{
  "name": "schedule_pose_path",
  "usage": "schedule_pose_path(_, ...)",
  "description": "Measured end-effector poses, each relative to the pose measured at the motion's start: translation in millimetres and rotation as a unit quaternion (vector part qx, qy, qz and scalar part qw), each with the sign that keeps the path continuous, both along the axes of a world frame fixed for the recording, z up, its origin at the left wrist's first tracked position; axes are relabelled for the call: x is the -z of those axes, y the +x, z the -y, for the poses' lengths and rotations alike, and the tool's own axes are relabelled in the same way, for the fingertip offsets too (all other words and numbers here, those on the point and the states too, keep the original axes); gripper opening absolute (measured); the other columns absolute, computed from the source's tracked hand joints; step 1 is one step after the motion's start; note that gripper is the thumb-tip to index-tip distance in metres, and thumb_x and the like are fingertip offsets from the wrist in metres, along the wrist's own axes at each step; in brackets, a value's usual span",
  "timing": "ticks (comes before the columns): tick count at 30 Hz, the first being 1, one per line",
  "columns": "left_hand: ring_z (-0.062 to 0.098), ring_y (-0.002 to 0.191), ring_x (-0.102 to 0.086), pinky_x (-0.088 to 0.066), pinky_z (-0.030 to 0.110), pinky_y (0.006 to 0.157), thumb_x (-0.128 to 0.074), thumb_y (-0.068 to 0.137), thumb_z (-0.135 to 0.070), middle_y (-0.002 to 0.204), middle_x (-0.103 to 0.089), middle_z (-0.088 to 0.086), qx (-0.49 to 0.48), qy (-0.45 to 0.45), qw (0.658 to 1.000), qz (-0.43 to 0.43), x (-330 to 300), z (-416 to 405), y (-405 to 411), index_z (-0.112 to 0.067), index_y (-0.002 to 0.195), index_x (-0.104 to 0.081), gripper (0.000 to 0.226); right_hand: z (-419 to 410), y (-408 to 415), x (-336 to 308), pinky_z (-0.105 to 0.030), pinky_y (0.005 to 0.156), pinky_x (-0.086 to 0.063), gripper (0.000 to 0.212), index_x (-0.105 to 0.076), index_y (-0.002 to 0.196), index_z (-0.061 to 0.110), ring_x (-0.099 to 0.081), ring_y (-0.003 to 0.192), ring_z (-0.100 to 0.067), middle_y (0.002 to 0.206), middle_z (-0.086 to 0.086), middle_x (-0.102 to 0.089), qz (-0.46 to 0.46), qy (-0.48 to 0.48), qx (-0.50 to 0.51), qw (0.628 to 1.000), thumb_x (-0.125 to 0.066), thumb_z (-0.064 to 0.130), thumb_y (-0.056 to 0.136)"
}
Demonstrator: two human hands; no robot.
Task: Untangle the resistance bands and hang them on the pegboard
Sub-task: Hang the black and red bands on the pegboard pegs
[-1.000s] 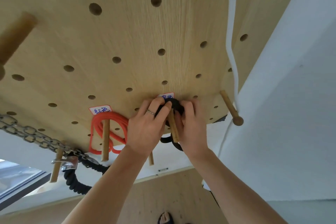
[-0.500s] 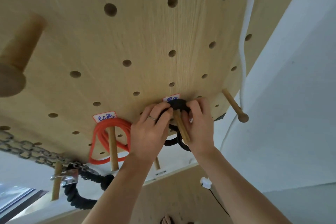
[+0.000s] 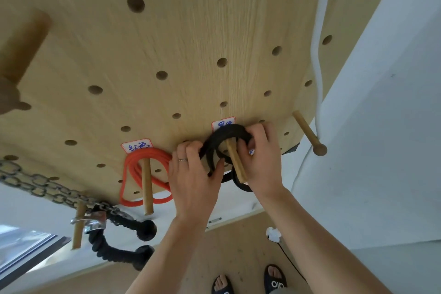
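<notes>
1. Head view: the black band is looped over a wooden peg on the pegboard. The left hand and right hand each pinch it, one either side of the peg, which juts toward the camera between them.
2. The red band already hangs left.
3. The labels carry handwriting too small to read.
</notes>
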State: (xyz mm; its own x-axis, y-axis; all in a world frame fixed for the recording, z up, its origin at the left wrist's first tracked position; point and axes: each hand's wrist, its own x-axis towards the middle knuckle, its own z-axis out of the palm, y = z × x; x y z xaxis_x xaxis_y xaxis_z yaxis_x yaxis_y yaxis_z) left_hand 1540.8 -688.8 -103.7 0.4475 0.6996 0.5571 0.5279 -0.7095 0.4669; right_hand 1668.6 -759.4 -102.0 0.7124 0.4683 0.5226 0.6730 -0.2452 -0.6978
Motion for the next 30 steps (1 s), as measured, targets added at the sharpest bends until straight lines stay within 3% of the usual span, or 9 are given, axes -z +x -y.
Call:
schedule_pose_path(5,0.032,0.089,-0.049,-0.042,0.042,0.08,-0.071,0.081,-0.011,0.118,-0.049,0.01,0.042,0.109,0.993,-0.011,-13.9,7.0,23.3,-0.018,0.126,-0.049,0.051,-0.5,-0.2,-0.4,-0.029,0.057,-0.047,0.018,-0.055,0.091,0.013,-0.053,0.062,-0.02,0.098,0.001,-0.05,-0.084,0.026,0.0,0.996,-0.07,0.005,0.085)
schedule_pose_path(8,0.029,0.096,-0.043,-0.038,0.04,0.083,-0.054,0.081,-0.003,0.131,-0.045,0.005,0.106,0.198,0.973,-0.061,-18.1,7.0,29.7,-0.023,0.129,-0.059,0.052,3.4,2.4,-0.5,-0.019,0.062,-0.045,0.019,-0.057,0.096,0.013,-0.053,0.066,-0.015,0.102,0.0,-0.052,-0.111,0.031,-0.024,0.993,-0.073,0.009,0.086)
schedule_pose_path(10,0.028,0.098,-0.045,-0.046,0.043,0.081,-0.052,0.083,-0.004,0.131,-0.052,0.004,0.118,0.205,0.97,-0.06,-17.2,1.1,29.3,-0.015,0.12,-0.069,0.043,8.4,6.2,-0.9,-0.012,0.063,-0.043,0.023,-0.057,0.097,0.011,-0.052,0.066,-0.013,0.1,0.0,-0.052,-0.127,0.035,-0.035,0.991,-0.075,0.006,0.083)
schedule_pose_path(13,0.027,0.098,-0.047,-0.051,0.043,0.077,-0.054,0.083,-0.002,0.129,-0.053,0.003,0.137,0.212,0.966,-0.051,-17.9,-6.1,28.5,-0.013,0.124,-0.067,0.045,18.9,11.3,-1.5,-0.007,0.064,-0.041,0.03,-0.059,0.102,0.01,-0.056,0.072,-0.011,0.101,0.001,-0.055,-0.15,0.018,-0.032,0.988,-0.079,0.006,0.08)
schedule_pose_path(18,0.029,0.104,-0.048,-0.056,0.048,0.081,-0.052,0.088,-0.008,0.129,-0.048,0.003,0.156,0.197,0.966,-0.057,-18.7,-8.5,29.7,-0.008,0.12,-0.073,0.039,49.1,17.4,-2.0,-0.015,0.067,-0.051,0.033,-0.056,0.106,0.024,-0.062,0.076,-0.012,0.104,0.007,-0.061,-0.259,0.047,-0.009,0.965,-0.073,0.007,0.083)
schedule_pose_path(23,0.03,0.109,-0.049,-0.056,0.049,0.083,-0.056,0.089,-0.01,0.131,-0.047,0.004,0.159,0.203,0.964,-0.056,-13.7,-12.1,31.7,-0.007,0.118,-0.073,0.034,76.6,21.6,3.1,-0.007,0.063,-0.046,0.029,-0.061,0.111,0.017,-0.063,0.078,-0.002,0.101,0.002,-0.065,-0.301,0.034,0.034,0.952,-0.062,-0.001,0.089)
schedule_pose_path(26,0.03,0.108,-0.048,-0.056,0.049,0.083,-0.055,0.088,-0.009,0.13,-0.047,0.004,0.162,0.2,0.965,-0.047,-13.6,-12.3,33.5,-0.007,0.117,-0.074,0.035,73.3,16.3,9.4,-0.007,0.066,-0.047,0.044,-0.054,0.129,0.027,-0.061,0.087,-0.003,0.122,0.011,-0.055,-0.297,-0.034,-0.013,0.954,-0.068,0.013,0.09)
schedule_pose_path(28,0.03,0.107,-0.049,-0.056,0.048,0.083,-0.054,0.089,-0.008,0.13,-0.047,0.004,0.166,0.202,0.964,-0.043,-13.9,-12.8,33.9,-0.007,0.116,-0.074,0.035,66.8,13.0,11.1,-0.012,0.071,-0.049,0.054,-0.046,0.13,0.041,-0.058,0.091,-0.005,0.122,0.02,-0.048,-0.275,-0.067,-0.058,0.957,-0.074,0.027,0.085)
schedule_pose_path(30,0.03,0.107,-0.049,-0.054,0.047,0.085,-0.054,0.088,-0.007,0.13,-0.047,0.004,0.169,0.203,0.964,-0.039,-14.2,-13.3,33.4,-0.007,0.116,-0.074,0.035,59.1,10.0,10.4,-0.023,0.081,-0.053,0.059,-0.046,0.13,0.042,-0.055,0.101,-0.005,0.121,0.017,-0.052,-0.24,-0.09,-0.076,0.964,-0.074,0.042,0.078)
